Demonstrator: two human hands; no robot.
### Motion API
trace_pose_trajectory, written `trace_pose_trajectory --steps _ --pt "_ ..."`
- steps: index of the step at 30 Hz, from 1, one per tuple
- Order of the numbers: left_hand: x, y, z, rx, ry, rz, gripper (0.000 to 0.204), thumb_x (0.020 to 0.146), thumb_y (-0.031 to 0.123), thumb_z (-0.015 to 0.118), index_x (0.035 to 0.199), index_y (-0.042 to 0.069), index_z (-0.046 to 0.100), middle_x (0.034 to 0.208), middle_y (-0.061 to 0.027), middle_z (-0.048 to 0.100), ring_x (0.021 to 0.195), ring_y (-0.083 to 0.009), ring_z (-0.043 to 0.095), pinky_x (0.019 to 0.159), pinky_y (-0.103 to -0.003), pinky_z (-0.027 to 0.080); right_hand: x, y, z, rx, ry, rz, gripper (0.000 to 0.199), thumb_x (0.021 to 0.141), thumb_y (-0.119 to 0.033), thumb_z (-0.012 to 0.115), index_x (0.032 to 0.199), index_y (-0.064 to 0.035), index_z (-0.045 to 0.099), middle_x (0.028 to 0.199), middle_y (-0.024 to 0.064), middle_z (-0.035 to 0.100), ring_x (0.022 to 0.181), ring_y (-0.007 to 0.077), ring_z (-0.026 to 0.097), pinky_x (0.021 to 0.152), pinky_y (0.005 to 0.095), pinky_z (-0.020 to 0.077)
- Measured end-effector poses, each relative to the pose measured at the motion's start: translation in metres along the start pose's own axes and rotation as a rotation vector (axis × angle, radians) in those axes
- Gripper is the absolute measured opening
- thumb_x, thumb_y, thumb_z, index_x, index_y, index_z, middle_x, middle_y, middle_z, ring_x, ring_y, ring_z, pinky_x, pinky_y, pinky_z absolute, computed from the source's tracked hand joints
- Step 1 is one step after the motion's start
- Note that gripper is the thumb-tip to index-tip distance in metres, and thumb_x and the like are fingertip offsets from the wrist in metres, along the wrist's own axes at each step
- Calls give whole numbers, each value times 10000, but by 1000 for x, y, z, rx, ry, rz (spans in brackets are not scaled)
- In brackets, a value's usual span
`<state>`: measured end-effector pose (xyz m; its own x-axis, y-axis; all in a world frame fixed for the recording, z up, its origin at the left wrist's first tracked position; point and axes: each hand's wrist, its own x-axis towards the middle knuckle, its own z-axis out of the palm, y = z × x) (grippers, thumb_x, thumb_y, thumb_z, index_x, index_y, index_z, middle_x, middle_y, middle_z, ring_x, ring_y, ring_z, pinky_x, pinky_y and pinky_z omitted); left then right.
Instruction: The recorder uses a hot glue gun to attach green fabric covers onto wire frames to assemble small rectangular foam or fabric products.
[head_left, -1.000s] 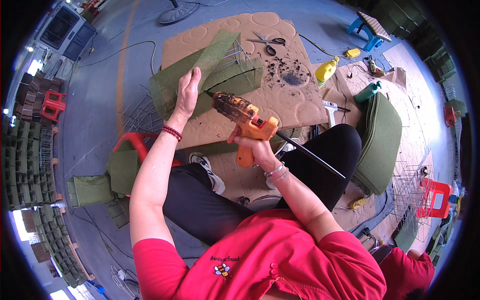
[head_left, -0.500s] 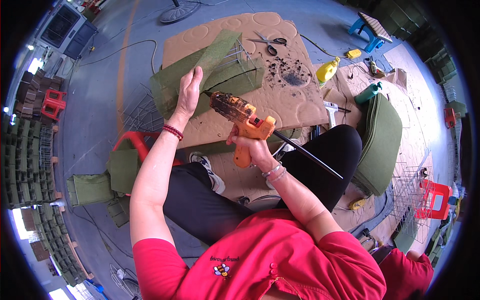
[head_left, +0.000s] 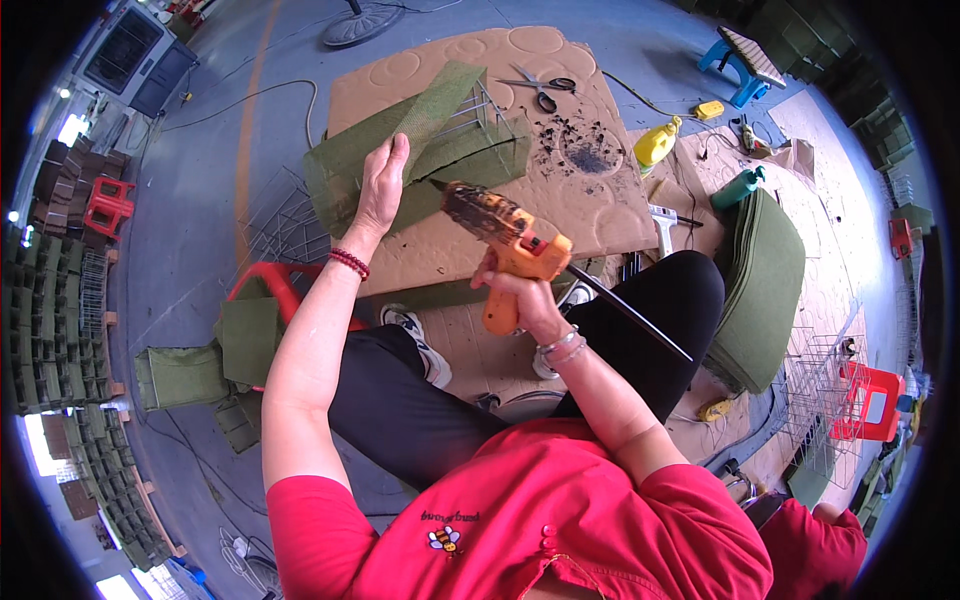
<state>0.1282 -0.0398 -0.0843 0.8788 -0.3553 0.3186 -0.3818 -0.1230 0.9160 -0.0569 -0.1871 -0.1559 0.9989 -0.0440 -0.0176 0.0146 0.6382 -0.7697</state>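
My right hand (head_left: 522,300) is wrapped around the handle of an orange glue gun (head_left: 515,245), its front crusted with dark residue. A long dark glue stick (head_left: 635,315) juts from the gun's back. The nozzle points up and left, just apart from a green fabric-covered wire frame (head_left: 470,160) on the cardboard. My left hand (head_left: 380,185) lies flat along the near left of that frame, fingers stretched out against the green fabric. A raised fabric strip (head_left: 445,100) slants across it, and bare wires show at its right end.
Scissors (head_left: 545,85) and black scraps (head_left: 585,150) lie on the cardboard-topped work surface (head_left: 590,215). Beyond its right side are a yellow bottle (head_left: 655,145), a green bottle (head_left: 738,188) and stacked green sheets (head_left: 765,290). A red stool (head_left: 270,285) stands left; another person's red sleeve (head_left: 815,550) shows lower right.
My right hand has drawn the glue gun slightly right and down, so its nozzle has come away from the fabric. My left hand and the frame have barely shifted.
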Motion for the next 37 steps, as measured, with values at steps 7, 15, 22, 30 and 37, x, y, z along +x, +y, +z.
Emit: trace_pose_trajectory --steps 7,15,22,30,37 --pt "-4 11 -1 70 -45 -34 533 983 484 422 858 -27 512 723 28 389 704 -96 332 623 -272 319 8 -70 -50 -349 333 -241 311 761 -65 645 1055 -2 568 916 91 629 871 188 610 821 310 474" --pt "-7 4 4 210 -46 79 510 987 431 428 957 -61 558 655 -117 482 618 -197 415 614 -338 376 76 -122 -147 -1603 791 -282 476 776 -397 675 1050 -20 578 837 211 649 799 363 632 708 452 490" --pt "-12 14 4 263 -133 111 445 996 366 428 1239 16 554 1142 -210 615 1068 -321 585 908 -352 442 95 -101 -161 -2079 573 -315 631 652 -402 799 1094 -44 526 1110 156 597 1059 347 562 876 473 425" --pt "-12 22 8 257 -196 237 403 1002 279 421 1332 61 497 1343 -136 524 1261 -305 480 1037 -365 390 102 -161 -72 -1610 447 -470 402 867 -379 651 767 10 675 651 68 639 550 198 585 551 288 464" --pt "-8 13 6 368 -235 398 388 988 212 451 1361 108 480 1436 -97 428 1335 -261 394 1095 -365 334 139 -174 42 -1108 157 88 722 817 -716 504 749 -19 678 570 52 588 499 107 534 483 241 431"
